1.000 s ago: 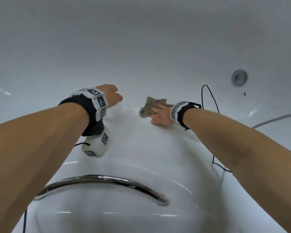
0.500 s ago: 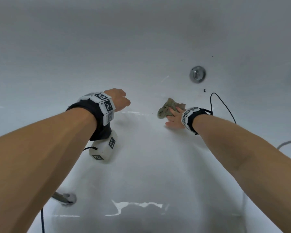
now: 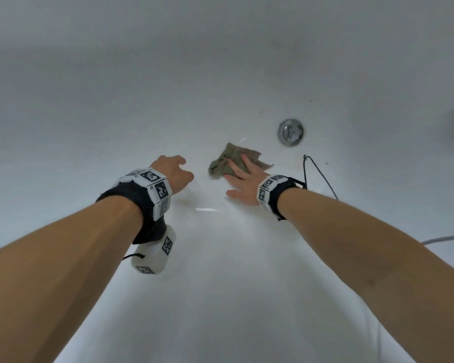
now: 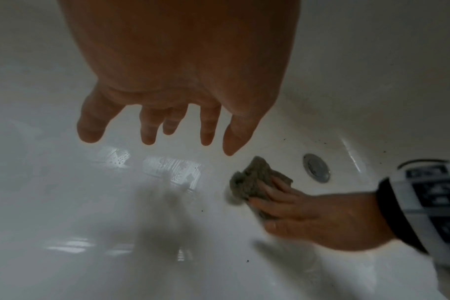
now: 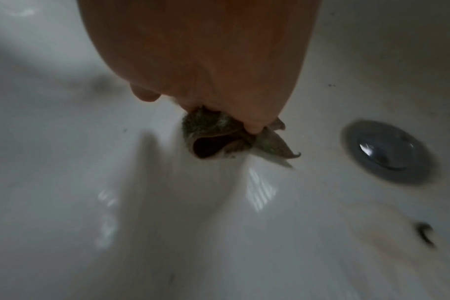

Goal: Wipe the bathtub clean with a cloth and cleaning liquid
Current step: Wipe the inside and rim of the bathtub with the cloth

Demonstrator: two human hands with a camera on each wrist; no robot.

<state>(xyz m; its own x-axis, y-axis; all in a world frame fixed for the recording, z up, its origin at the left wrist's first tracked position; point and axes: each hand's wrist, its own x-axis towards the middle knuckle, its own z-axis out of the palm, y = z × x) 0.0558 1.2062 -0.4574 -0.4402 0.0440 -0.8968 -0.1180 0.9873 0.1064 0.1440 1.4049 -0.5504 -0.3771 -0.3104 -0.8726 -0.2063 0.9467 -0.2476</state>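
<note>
Head view: right hand (image 3: 243, 183) flat on cloth (image 3: 227, 159), fingers spread and straight, pressing it to bathtub (image 3: 220, 297) floor. Cloth crumpled, lying at 8 o'clock from drain (image 3: 290, 132), near but apart from it. Left hand (image 3: 174, 172) at 9 o'clock from cloth, hanging above the floor, fingers loosely curled, holding nothing; confirmed in left wrist view. Hands apart. Dark specks (image 3: 311, 101) noted on wall past drain, at 12 to 1 o'clock. Black cable (image 3: 319, 170) looping off right wristband, trailing at 3 o'clock from the hand, close to tub surface. No cleaning liquid container in view.

Risks, as judgement:
- Wet, glossy floor under a flat palm: likely slip of the pressing hand, loss of balance while leaning in.
- Cloth bunched, not spread: poor contact, streaks or missed patches probable.
- Corner of cloth swept toward drain: possible snag at drain rim.
- Cable dragging through wet zone: possible catch under hand or cloth.
- Specks beyond present reach: likely left behind unless stroke extended.
</note>
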